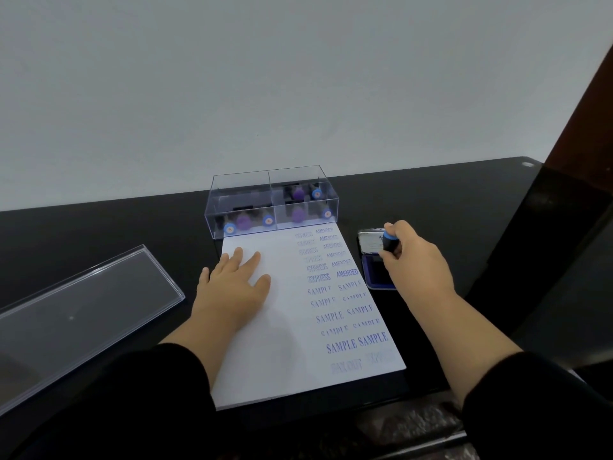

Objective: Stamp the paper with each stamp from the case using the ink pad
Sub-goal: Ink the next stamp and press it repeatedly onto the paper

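A white sheet of paper (285,327) lies on the black desk, its right side covered with blue stamp marks reading EXPRESS, AMENDED and SAMPLE. My left hand (232,280) presses flat on the sheet's upper left. A clear stamp case (272,202) stands at the paper's far edge with several blue-topped and purple stamps inside. To the right lies the open blue ink pad (376,270). My right hand (414,257) grips a blue-topped black stamp (388,242) held down over the pad.
The case's clear lid (83,313) lies on the black desk (132,234) at the left. A pale wall stands just behind the case. A dark brown post (583,104) and a black panel rise at the right.
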Demonstrator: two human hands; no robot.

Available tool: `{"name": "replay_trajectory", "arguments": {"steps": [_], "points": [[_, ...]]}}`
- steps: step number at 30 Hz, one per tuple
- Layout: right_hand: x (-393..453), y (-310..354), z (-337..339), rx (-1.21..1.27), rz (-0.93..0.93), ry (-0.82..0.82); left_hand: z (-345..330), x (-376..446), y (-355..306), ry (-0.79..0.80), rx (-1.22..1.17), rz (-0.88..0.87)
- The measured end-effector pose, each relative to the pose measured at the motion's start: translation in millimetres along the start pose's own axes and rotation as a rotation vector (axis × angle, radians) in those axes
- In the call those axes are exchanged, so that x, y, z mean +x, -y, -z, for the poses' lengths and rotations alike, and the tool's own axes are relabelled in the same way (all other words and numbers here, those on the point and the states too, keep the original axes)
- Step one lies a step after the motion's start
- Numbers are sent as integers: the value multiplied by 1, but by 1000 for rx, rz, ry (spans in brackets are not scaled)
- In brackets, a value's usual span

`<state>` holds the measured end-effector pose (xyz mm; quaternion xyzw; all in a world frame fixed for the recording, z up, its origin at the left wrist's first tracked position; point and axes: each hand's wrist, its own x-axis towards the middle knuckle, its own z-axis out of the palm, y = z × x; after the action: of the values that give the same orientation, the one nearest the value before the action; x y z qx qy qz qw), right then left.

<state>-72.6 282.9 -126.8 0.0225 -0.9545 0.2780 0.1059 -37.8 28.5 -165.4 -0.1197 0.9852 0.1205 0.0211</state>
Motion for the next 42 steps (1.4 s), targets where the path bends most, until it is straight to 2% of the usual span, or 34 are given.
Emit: {"name": "replay_trajectory", "arguments": {"steps": [10, 16, 23, 30, 42], "points": [[-3, -3, -5, 64, 15, -74, 1, 5, 2, 32, 20, 19], [-4, 5, -2, 194, 32, -105, 6, 4, 0, 63, 26, 23], [0, 51, -14, 262, 202, -31, 7, 2, -1, 67, 11, 13], [37, 95, -44, 249, 292, 27, 5, 5, 0, 65, 6, 10], [58, 102, -94, 252, 305, 60, 3, 6, 0, 50, -6, 17]]}}
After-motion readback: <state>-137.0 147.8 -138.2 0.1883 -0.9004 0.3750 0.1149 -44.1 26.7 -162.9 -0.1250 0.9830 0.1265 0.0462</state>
